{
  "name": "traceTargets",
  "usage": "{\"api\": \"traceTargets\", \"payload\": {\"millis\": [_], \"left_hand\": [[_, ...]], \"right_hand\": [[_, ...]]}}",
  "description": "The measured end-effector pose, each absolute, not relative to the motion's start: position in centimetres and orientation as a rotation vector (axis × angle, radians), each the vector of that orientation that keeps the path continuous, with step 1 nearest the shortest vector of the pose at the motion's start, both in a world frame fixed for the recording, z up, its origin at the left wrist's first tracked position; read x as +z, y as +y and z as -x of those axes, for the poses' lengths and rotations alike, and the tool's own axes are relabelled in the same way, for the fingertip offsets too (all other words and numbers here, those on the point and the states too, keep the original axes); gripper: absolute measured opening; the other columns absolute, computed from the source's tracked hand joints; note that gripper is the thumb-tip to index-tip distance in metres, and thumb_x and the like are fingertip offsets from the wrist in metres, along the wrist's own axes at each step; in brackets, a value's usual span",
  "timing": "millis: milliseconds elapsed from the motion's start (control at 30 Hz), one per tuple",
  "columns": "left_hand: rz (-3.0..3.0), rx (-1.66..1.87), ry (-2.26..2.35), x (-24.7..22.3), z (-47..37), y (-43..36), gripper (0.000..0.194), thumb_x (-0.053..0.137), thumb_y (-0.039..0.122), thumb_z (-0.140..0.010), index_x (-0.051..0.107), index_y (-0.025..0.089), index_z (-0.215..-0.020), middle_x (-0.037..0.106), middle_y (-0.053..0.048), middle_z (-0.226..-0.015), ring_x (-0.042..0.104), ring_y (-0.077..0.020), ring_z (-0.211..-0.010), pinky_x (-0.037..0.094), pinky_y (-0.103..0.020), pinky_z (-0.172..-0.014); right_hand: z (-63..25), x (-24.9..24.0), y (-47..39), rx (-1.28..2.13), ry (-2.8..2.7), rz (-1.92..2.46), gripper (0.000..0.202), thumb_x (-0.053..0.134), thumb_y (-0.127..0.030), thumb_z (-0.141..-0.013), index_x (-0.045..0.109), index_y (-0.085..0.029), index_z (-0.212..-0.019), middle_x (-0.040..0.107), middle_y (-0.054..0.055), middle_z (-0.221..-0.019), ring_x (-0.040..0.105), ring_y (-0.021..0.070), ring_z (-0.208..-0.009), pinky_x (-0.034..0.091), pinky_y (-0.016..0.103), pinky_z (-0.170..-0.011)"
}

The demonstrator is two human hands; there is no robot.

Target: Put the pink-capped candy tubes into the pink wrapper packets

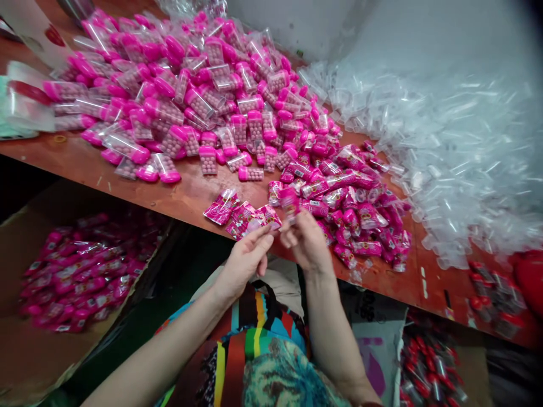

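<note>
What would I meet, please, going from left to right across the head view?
Cardboard box of pink packets → left hand → right hand → box of red-and-clear items → red object at the right edge of the picture.

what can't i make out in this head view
All in the head view:
Whether the pink item in the right hand is wrapped: blurred.
Full shape of the red object: cut off by the right edge.
Lower layers in the cardboard box: hidden under pink packets.
</note>
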State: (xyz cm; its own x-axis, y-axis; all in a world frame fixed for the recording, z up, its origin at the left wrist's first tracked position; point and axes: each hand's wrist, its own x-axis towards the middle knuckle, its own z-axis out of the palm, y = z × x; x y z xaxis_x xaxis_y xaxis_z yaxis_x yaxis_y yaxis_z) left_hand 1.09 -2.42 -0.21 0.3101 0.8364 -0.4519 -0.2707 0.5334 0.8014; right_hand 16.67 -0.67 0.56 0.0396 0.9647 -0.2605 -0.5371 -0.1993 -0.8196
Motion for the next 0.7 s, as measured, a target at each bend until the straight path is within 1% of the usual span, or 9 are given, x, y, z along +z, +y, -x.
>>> {"api": "traceTargets", "payload": {"millis": [33, 100, 167, 233, 300, 433, 567, 633, 700], "left_hand": [[-0.694, 0.841, 1.054, -0.3, -0.9, -2.3, 0.034, 0.063, 0.042, -0.083, 0.066, 0.016, -0.104, 0.068, -0.002, -0.074, 0.038, -0.0029, -0.035, 0.025, -0.02, -0.038], [-0.731, 0.916, 1.155, -0.5, -0.2, -1.8, 0.032, 0.062, 0.042, -0.084, 0.067, 0.013, -0.097, 0.071, -0.006, -0.083, 0.037, -0.0015, -0.034, 0.024, -0.021, -0.037], [-0.747, 0.963, 1.201, -0.8, 0.3, -1.1, 0.031, 0.062, 0.041, -0.084, 0.067, 0.012, -0.094, 0.071, -0.007, -0.084, 0.036, -0.0009, -0.033, 0.022, -0.02, -0.036], [-0.736, 0.963, 1.212, -1.1, 0.6, -0.5, 0.033, 0.062, 0.04, -0.084, 0.066, 0.012, -0.099, 0.071, -0.006, -0.082, 0.036, -0.0012, -0.032, 0.022, -0.02, -0.035], [-0.713, 0.934, 1.221, -1.4, 0.6, 0.0, 0.036, 0.062, 0.04, -0.083, 0.063, 0.011, -0.105, 0.071, -0.007, -0.081, 0.037, -0.002, -0.032, 0.021, -0.019, -0.034], [-0.686, 0.913, 1.223, -1.7, 0.4, 0.3, 0.041, 0.062, 0.039, -0.082, 0.06, 0.01, -0.112, 0.072, -0.007, -0.081, 0.039, -0.003, -0.031, 0.023, -0.018, -0.032], [-0.67, 0.918, 1.222, -1.6, 0.4, 0.1, 0.043, 0.064, 0.039, -0.08, 0.059, 0.011, -0.112, 0.071, -0.006, -0.077, 0.039, -0.0038, -0.03, 0.022, -0.019, -0.031], [-0.678, 0.911, 1.202, -1.4, 0.2, 0.1, 0.043, 0.067, 0.04, -0.078, 0.059, 0.012, -0.11, 0.07, -0.004, -0.072, 0.039, -0.0044, -0.03, 0.021, -0.019, -0.031], [-0.705, 0.889, 1.168, -1.2, -0.1, 0.1, 0.036, 0.071, 0.04, -0.074, 0.062, 0.014, -0.098, 0.067, -0.002, -0.065, 0.037, -0.0044, -0.028, 0.019, -0.019, -0.03]], "right_hand": [[-17.8, 1.5, 0.0, 1.424, -0.589, 0.983, 0.022, 0.056, -0.046, -0.088, 0.056, -0.024, -0.088, 0.064, -0.003, -0.073, 0.032, 0.0049, -0.04, 0.034, 0.02, -0.04], [-19.5, 2.8, 1.0, 1.289, -0.664, 1.038, 0.041, 0.036, -0.06, -0.092, 0.058, -0.025, -0.097, 0.068, 0.003, -0.09, 0.032, 0.0068, -0.041, 0.03, 0.021, -0.037], [-19.8, 2.6, 1.4, 1.16, -0.83, 1.226, 0.046, 0.033, -0.062, -0.092, 0.056, -0.026, -0.11, 0.068, 0.003, -0.09, 0.039, 0.0088, -0.044, 0.031, 0.022, -0.038], [-18.6, 1.3, 1.3, 0.986, -1.137, 1.509, 0.039, 0.048, -0.054, -0.09, 0.057, -0.024, -0.112, 0.067, 0.003, -0.085, 0.051, 0.0119, -0.054, 0.04, 0.024, -0.048], [-16.8, -0.5, 1.0, 0.741, -1.485, 1.79, 0.03, 0.057, -0.045, -0.087, 0.062, -0.02, -0.103, 0.067, 0.006, -0.092, 0.06, 0.0166, -0.073, 0.046, 0.028, -0.064], [-14.5, -2.6, 0.7, 0.446, -1.71, 2.1, 0.019, 0.051, -0.034, -0.092, 0.063, -0.019, -0.094, 0.065, 0.007, -0.093, 0.061, 0.0197, -0.081, 0.044, 0.031, -0.072], [-15.1, -2.8, 0.8, 0.568, -1.643, 1.954, 0.017, 0.054, -0.032, -0.09, 0.062, -0.021, -0.079, 0.063, 0.005, -0.085, 0.059, 0.0184, -0.078, 0.044, 0.03, -0.073], [-15.6, -2.8, 0.6, 0.779, -1.49, 1.797, 0.018, 0.057, -0.035, -0.087, 0.062, -0.021, -0.078, 0.064, 0.003, -0.081, 0.059, 0.0175, -0.075, 0.046, 0.03, -0.072], [-15.6, -2.9, 0.2, 1.019, -1.31, 1.654, 0.019, 0.06, -0.039, -0.085, 0.061, -0.02, -0.081, 0.065, 0.002, -0.078, 0.061, 0.0167, -0.071, 0.048, 0.03, -0.069]]}}
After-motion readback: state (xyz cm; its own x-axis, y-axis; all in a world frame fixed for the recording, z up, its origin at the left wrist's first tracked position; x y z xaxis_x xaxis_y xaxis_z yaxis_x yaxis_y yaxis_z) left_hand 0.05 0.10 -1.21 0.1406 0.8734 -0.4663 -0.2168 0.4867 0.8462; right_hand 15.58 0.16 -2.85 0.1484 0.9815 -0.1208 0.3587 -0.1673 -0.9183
